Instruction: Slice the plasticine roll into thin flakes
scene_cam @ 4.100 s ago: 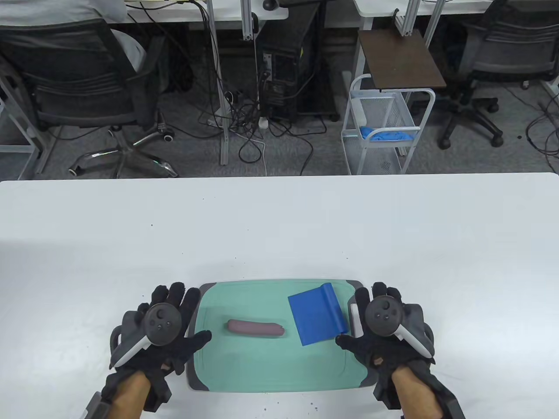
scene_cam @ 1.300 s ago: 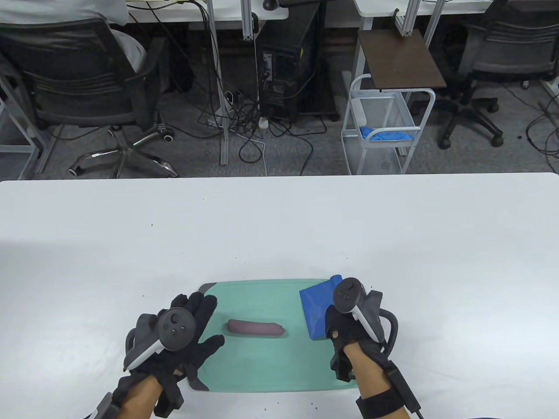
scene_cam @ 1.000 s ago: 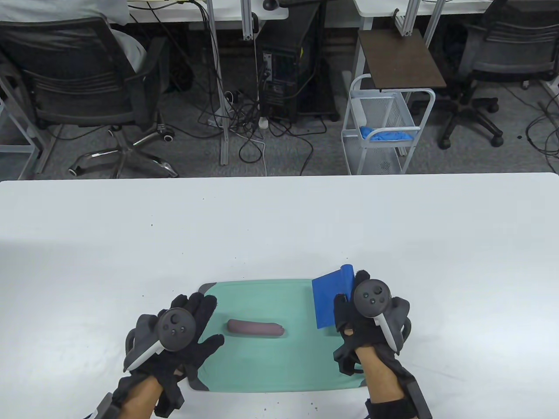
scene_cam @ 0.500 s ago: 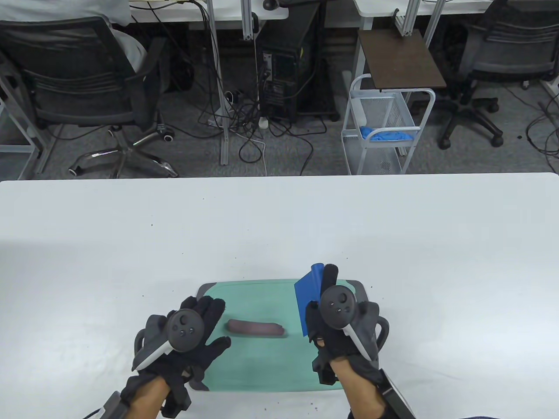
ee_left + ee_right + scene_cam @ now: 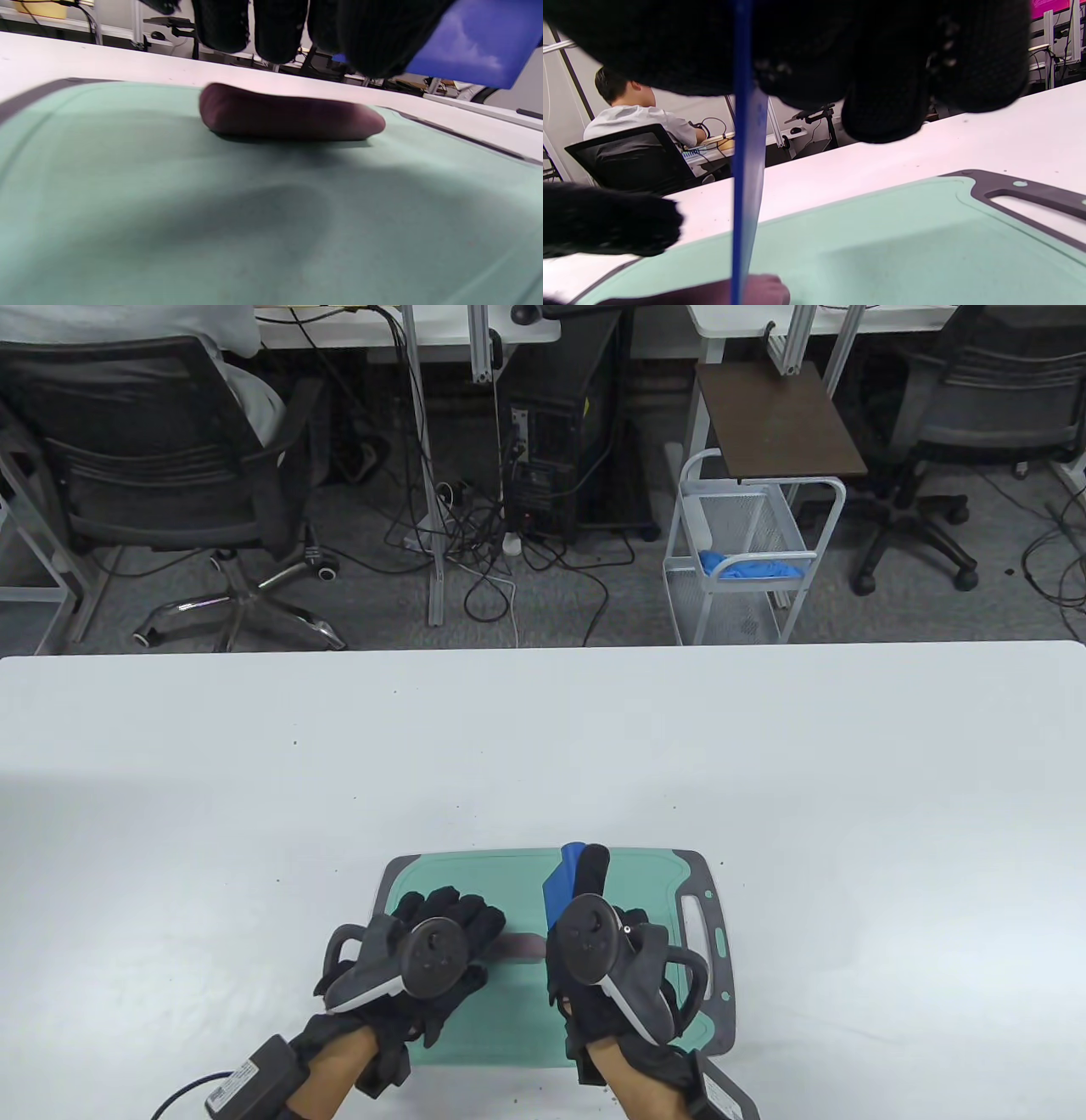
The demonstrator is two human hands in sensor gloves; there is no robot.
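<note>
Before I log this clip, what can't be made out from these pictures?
- Table view: the left hand covers most of the plasticine roll; whether it touches is hidden.
- Left wrist view: fingers hang above the roll, cut off by the top edge.
- Right wrist view: the blue scraper runs off the bottom edge at the roll; whether it has cut in is unclear.
- The right hand hides its grip on the scraper's handle.

In the table view the left hand (image 5: 433, 954) covers most of the plasticine roll (image 5: 524, 947); whether it touches the roll cannot be told. The right hand (image 5: 598, 959) hides most of the blue scraper (image 5: 560, 882).
</note>
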